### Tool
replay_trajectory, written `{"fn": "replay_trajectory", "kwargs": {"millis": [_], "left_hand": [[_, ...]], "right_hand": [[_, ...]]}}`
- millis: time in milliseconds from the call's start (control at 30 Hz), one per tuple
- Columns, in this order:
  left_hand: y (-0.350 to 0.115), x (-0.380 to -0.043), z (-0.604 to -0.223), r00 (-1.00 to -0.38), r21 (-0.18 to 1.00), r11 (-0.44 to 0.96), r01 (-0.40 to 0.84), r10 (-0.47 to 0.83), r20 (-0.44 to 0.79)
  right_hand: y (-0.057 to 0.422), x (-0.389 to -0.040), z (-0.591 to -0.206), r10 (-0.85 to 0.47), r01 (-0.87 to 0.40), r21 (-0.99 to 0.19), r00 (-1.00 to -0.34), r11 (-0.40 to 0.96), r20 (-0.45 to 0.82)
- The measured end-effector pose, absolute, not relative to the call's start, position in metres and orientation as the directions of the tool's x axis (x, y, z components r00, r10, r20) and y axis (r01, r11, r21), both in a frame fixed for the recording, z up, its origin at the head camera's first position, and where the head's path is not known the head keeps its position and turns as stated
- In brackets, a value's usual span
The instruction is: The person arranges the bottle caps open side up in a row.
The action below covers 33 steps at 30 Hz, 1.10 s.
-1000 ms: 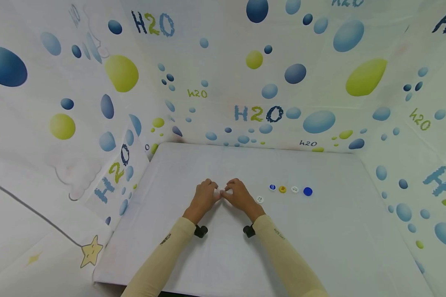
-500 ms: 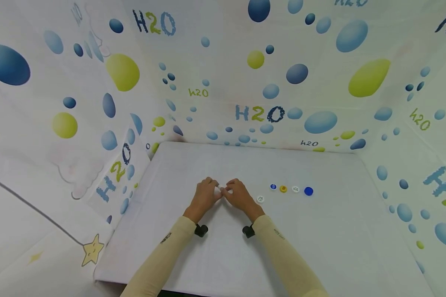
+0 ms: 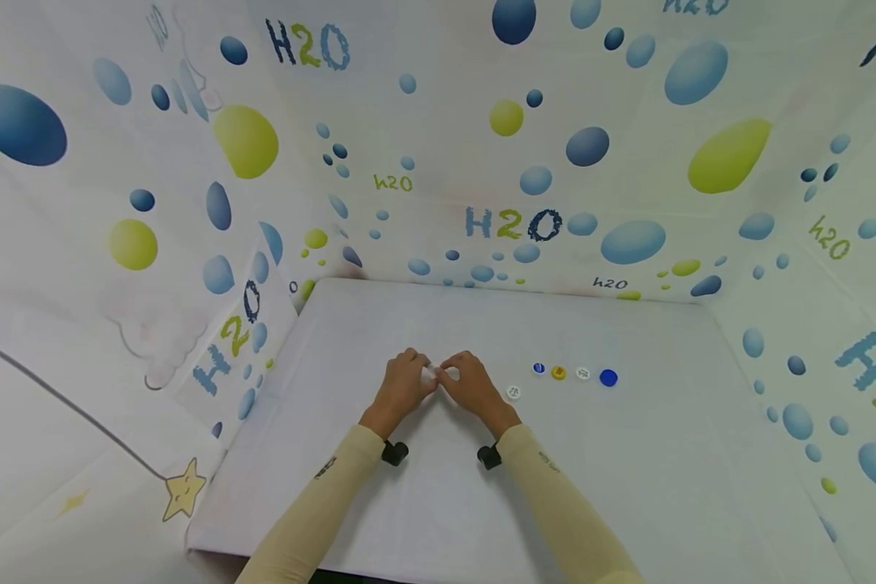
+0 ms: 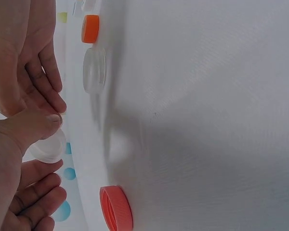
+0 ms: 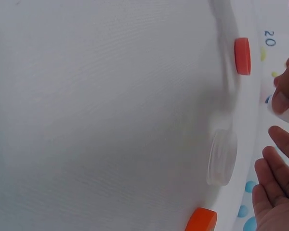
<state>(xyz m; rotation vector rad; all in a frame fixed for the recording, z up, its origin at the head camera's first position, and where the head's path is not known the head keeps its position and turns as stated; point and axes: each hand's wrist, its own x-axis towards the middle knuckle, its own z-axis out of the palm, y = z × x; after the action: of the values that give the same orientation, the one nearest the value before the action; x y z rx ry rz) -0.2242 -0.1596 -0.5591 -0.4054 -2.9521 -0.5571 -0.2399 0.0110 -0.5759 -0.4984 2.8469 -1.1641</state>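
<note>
A translucent cap [image 4: 49,149] is being pinched by the left hand [image 3: 400,388]; the right hand [image 3: 474,385] is being held alongside, its grip unclear.

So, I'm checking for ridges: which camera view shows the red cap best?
Left wrist: the red cap looks largest there, ridged wall and hollow inside visible, though it meets the frame's bottom edge. Right wrist shows it whole but smaller, side-on. The head view doesn't show it.
</note>
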Motion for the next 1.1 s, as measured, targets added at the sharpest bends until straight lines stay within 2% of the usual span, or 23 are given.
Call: {"fn": "replay_trajectory", "kwargs": {"millis": [400, 667, 1100], "left_hand": [[-0.160, -0.224, -0.558, -0.946, 0.320, 0.894, 0.315, 0.270, 0.177], [-0.158, -0.224, -0.561, -0.959, 0.342, 0.897, 0.279, 0.245, 0.140], [-0.156, -0.224, -0.563, -0.958, 0.282, 0.916, 0.285, 0.266, 0.104]], "right_hand": [[0.018, -0.240, -0.574, -0.384, -0.386, -0.646, -0.911, 0.658, 0.154], [0.019, -0.240, -0.571, -0.467, -0.446, -0.590, -0.875, 0.673, 0.130], [0.020, -0.245, -0.584, -0.501, -0.480, -0.543, -0.857, 0.688, 0.123]]}}
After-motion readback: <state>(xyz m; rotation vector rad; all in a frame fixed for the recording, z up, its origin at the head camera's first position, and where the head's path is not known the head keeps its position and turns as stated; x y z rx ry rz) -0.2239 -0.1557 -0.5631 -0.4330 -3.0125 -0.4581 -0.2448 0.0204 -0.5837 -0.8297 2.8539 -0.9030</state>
